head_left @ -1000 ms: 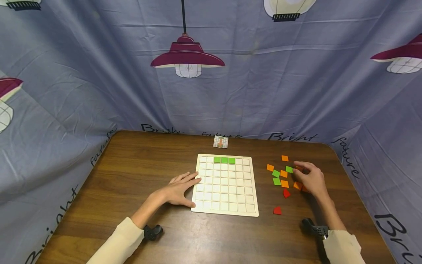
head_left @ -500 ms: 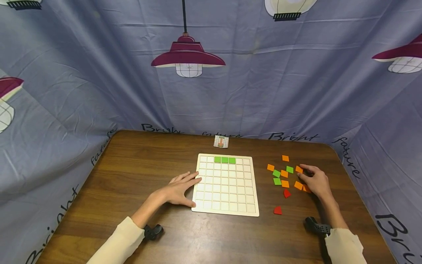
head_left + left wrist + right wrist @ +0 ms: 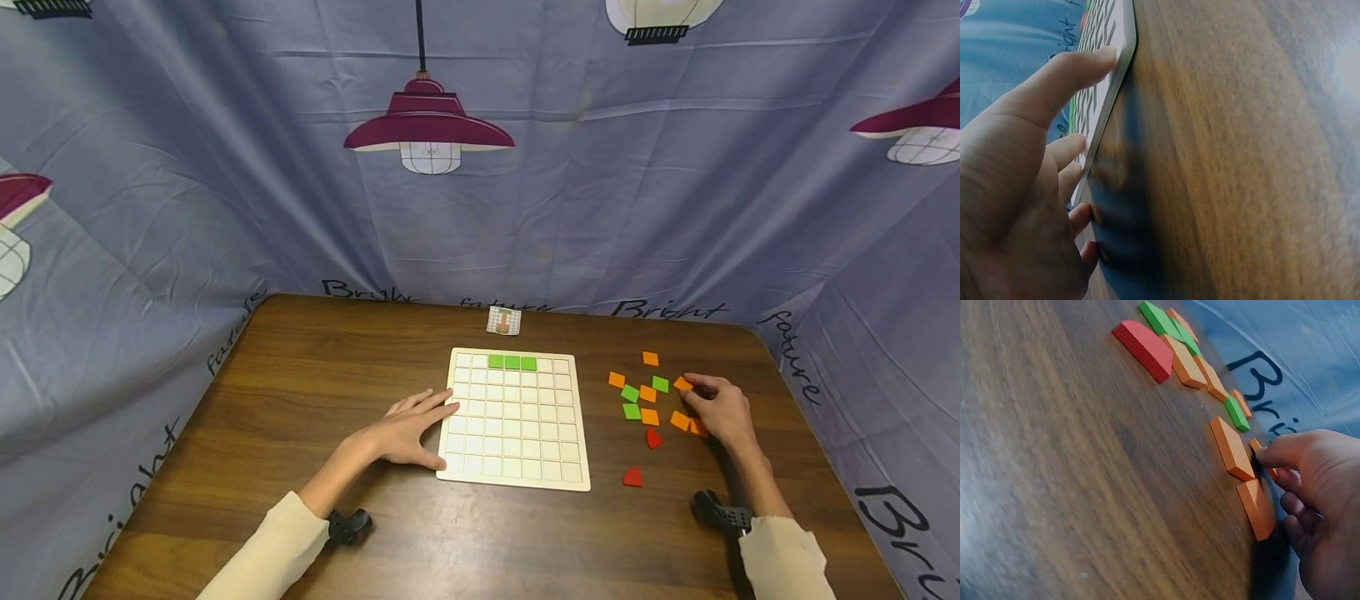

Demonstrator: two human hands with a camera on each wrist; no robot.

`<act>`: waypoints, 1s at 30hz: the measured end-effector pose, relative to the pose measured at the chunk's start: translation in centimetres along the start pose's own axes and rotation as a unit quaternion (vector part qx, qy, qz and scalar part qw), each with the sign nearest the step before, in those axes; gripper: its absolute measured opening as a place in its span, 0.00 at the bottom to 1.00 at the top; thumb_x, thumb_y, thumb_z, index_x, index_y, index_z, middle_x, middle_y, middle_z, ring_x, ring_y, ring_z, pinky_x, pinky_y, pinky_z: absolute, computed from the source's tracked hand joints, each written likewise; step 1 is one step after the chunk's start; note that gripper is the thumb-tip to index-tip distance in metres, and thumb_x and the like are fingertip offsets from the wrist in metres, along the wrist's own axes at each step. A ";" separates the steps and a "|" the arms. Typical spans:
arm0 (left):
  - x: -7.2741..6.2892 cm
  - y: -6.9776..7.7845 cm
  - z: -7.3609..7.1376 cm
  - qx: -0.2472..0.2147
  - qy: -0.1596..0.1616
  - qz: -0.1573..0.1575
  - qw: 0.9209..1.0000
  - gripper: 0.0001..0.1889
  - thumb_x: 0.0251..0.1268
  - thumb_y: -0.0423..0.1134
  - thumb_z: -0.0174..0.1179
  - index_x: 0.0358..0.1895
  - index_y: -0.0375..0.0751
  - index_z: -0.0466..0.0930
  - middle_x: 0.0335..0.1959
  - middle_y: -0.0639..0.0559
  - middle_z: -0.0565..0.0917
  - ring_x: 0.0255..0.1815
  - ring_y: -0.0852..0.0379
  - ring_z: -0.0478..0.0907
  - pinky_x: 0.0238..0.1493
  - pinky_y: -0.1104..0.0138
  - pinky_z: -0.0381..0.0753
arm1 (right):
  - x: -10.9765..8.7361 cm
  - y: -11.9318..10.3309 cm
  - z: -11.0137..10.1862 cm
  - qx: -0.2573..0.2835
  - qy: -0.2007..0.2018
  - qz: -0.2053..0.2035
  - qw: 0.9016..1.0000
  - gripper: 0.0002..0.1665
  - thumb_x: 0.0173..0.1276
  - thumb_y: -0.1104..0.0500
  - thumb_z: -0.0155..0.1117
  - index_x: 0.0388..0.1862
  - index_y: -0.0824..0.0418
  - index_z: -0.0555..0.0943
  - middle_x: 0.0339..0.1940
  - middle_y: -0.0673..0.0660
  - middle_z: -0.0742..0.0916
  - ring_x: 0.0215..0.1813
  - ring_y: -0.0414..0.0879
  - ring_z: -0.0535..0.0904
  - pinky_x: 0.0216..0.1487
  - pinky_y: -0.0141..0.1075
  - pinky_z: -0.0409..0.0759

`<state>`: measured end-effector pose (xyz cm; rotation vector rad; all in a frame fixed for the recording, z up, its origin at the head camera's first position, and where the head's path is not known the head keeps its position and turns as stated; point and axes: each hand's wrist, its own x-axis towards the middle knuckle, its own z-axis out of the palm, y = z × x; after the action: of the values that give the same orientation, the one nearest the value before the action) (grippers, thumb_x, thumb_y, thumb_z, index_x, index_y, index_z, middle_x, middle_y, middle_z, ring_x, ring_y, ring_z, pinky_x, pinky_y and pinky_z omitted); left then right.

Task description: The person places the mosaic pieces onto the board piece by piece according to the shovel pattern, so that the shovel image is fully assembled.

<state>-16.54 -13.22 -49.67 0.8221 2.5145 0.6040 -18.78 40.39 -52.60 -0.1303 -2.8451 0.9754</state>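
Observation:
A pale square grid board [image 3: 512,417] lies on the table, with three green tiles [image 3: 512,362] set side by side in its top row. My left hand [image 3: 405,433] rests at the board's left side, fingers spread, the thumb and some fingertips on its edge; in the left wrist view the thumb [image 3: 1079,69] lies on the rim. Over on the right, my right hand [image 3: 722,410] pinches an orange tile [image 3: 682,383] between thumb and fingers. The right wrist view shows that orange tile [image 3: 1254,445] partly hidden by the thumb.
Around the right hand lie loose orange tiles [image 3: 649,417], green tiles [image 3: 632,412] and two red pieces with a rounded side [image 3: 632,477]. A small printed card [image 3: 503,321] lies behind the board. A patterned blue curtain [image 3: 600,208] hangs beyond the table [image 3: 337,350].
My right hand has drawn back slightly to the right, uncovering the orange tile, and now pinches it; the tile has turned a little. The left hand stays at the board's edge.

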 end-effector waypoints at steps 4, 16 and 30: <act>0.1 -0.1 0.1 0.003 0.000 0.001 1.000 0.50 0.54 0.58 0.71 0.79 0.49 0.57 0.81 0.51 0.50 0.80 0.41 0.43 0.70 0.37 0.47 | 0.0 -0.5 0.0 -0.005 0.004 -0.001 1.000 0.22 0.70 0.63 0.63 0.60 0.72 0.79 0.60 0.77 0.76 0.57 0.71 0.74 0.56 0.66 0.68; 0.0 0.0 0.0 0.002 -0.001 0.001 1.000 0.50 0.54 0.58 0.71 0.79 0.49 0.57 0.81 0.51 0.50 0.80 0.42 0.43 0.71 0.38 0.47 | 0.2 -4.3 0.4 0.024 -0.007 -0.065 0.998 0.23 0.71 0.60 0.62 0.61 0.70 0.80 0.61 0.74 0.77 0.56 0.71 0.75 0.53 0.66 0.72; -0.1 0.1 -0.1 -0.008 0.005 0.006 1.000 0.50 0.54 0.57 0.71 0.79 0.47 0.58 0.81 0.50 0.51 0.80 0.41 0.44 0.70 0.37 0.47 | 1.2 -9.9 3.1 0.071 -0.005 -0.124 0.990 0.20 0.69 0.62 0.66 0.58 0.68 0.83 0.56 0.67 0.82 0.53 0.63 0.78 0.51 0.55 0.75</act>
<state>-16.49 -13.22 -49.49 0.8308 2.5120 0.6311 -20.78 30.92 -48.81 0.2373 -2.7032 1.1201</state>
